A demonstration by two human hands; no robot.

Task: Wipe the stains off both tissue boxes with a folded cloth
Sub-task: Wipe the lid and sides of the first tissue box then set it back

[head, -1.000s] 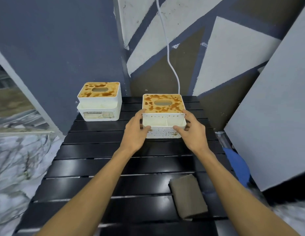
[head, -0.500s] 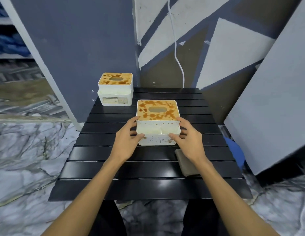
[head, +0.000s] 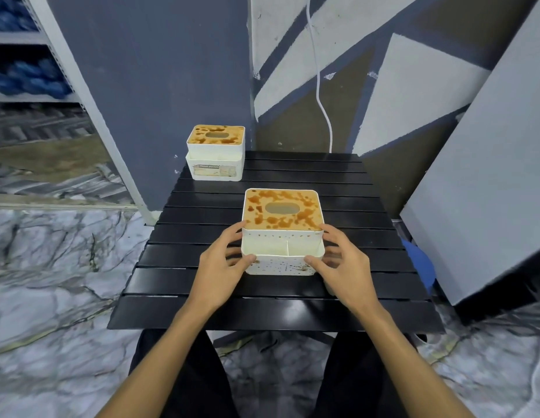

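Black slatted table [head: 142, 312] — left hand [head: 220, 267] and right hand [head: 347, 273] grip the white tissue box [head: 282, 212], lid blotched orange-brown.

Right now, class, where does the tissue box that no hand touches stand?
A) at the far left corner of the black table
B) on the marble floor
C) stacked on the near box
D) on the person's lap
A: the other tissue box stands at the far left corner of the black table, apart from the near tissue box that the left hand and right hand grip.
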